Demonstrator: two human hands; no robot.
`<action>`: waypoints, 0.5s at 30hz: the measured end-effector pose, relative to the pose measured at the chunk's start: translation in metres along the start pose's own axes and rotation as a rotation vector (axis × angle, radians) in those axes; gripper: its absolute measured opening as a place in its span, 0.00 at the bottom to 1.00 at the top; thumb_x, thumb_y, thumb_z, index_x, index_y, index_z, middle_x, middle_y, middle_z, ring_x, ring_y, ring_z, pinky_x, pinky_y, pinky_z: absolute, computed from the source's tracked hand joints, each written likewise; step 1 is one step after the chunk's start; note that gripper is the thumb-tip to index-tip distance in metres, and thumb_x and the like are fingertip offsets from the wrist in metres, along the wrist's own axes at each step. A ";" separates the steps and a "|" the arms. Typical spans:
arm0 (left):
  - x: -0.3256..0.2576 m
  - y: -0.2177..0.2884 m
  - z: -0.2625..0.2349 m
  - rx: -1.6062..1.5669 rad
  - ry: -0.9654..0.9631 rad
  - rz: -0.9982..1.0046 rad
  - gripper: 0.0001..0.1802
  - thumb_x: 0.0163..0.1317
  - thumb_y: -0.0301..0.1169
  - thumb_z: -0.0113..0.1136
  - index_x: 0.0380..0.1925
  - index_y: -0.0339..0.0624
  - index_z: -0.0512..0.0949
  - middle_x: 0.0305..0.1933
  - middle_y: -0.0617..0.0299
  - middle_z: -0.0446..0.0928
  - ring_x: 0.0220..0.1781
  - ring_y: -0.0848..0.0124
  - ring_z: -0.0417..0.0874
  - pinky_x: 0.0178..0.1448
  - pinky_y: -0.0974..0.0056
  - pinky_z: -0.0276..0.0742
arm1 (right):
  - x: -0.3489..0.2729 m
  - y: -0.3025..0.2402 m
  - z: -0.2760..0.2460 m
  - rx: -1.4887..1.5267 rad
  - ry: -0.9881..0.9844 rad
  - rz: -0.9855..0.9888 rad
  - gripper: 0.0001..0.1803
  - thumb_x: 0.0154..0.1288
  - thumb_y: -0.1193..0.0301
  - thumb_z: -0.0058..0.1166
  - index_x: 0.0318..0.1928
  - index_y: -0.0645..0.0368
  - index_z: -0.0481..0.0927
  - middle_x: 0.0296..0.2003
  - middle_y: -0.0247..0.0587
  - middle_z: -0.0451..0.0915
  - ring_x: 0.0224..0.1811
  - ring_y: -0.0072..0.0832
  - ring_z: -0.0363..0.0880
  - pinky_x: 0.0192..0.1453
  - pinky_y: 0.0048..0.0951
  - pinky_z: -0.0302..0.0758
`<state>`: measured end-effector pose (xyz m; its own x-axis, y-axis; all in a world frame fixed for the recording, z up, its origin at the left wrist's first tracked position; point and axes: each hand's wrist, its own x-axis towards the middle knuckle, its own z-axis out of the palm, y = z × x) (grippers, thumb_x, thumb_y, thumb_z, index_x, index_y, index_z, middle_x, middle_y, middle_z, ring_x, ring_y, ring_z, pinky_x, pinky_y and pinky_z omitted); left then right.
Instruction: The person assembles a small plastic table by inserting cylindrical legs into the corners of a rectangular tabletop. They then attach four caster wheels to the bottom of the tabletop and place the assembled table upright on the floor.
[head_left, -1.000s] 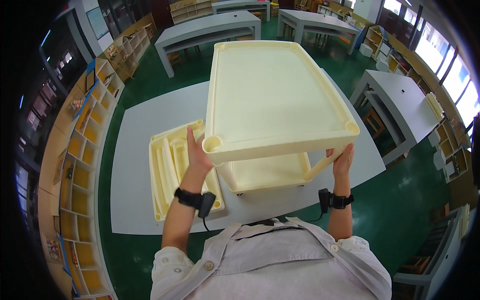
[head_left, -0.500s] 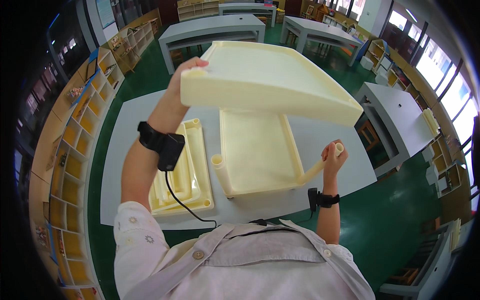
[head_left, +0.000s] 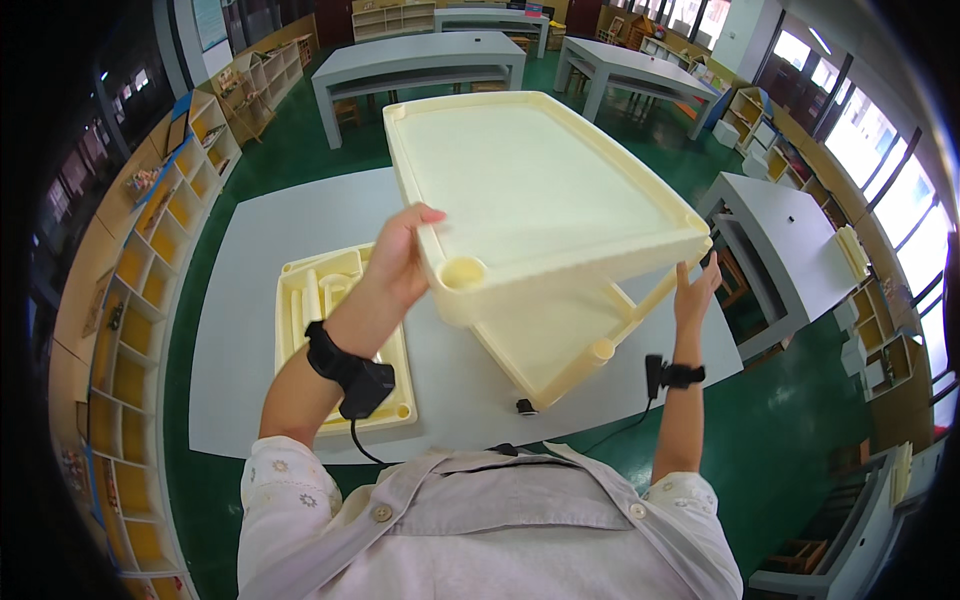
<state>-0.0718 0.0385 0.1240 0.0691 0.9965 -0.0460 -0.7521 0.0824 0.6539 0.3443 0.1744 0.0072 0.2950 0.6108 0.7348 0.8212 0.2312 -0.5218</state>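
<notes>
A large cream plastic tray shelf (head_left: pixel 540 190) is held up level above a lower cream shelf (head_left: pixel 550 340) with upright cream posts (head_left: pixel 640 300) on the grey table (head_left: pixel 250 330). My left hand (head_left: pixel 400 260) grips the upper tray's left rim near its round corner socket (head_left: pixel 462 274). My right hand (head_left: pixel 695 290) touches the tray's right underside beside a post, fingers spread upward. Both wrists wear black bands with cables.
A third cream tray (head_left: pixel 340 330) holding loose cream parts lies flat on the table at the left. Wooden cubby shelves (head_left: pixel 140 260) line the left wall. Other grey tables (head_left: pixel 420 60) stand behind and another grey table (head_left: pixel 790 240) at the right on the green floor.
The upper tray has swung from a steep tilt to level over the posts. My left hand came down from its high far edge to the near left rim; my right hand rose.
</notes>
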 end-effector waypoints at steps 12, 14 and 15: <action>-0.030 -0.096 0.008 -0.036 0.077 -0.064 0.24 0.68 0.36 0.51 0.59 0.34 0.63 0.57 0.54 0.72 0.57 0.64 0.76 0.60 0.57 0.75 | -0.199 -0.090 -0.087 0.641 -0.496 0.148 0.34 0.59 0.62 0.62 0.61 0.64 0.65 0.54 0.49 0.74 0.58 0.39 0.72 0.63 0.39 0.65; -0.040 -0.096 0.013 -0.058 -0.041 -0.260 0.25 0.70 0.40 0.47 0.62 0.39 0.61 0.59 0.56 0.71 0.59 0.64 0.75 0.60 0.58 0.74 | -0.193 -0.092 -0.083 0.566 -0.454 0.212 0.34 0.53 0.70 0.66 0.59 0.65 0.67 0.53 0.48 0.74 0.57 0.39 0.73 0.63 0.37 0.66; -0.045 -0.096 0.016 -0.068 -0.104 -0.352 0.26 0.71 0.42 0.46 0.64 0.42 0.61 0.61 0.57 0.70 0.60 0.65 0.74 0.60 0.59 0.73 | -0.185 -0.091 -0.079 0.531 -0.429 0.238 0.34 0.50 0.74 0.67 0.58 0.65 0.68 0.53 0.48 0.74 0.56 0.38 0.73 0.62 0.36 0.66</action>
<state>0.0077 -0.0140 0.0756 0.3948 0.9009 -0.1802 -0.7118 0.4239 0.5601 0.2536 -0.0191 -0.0475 0.1290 0.9086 0.3972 0.3783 0.3252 -0.8667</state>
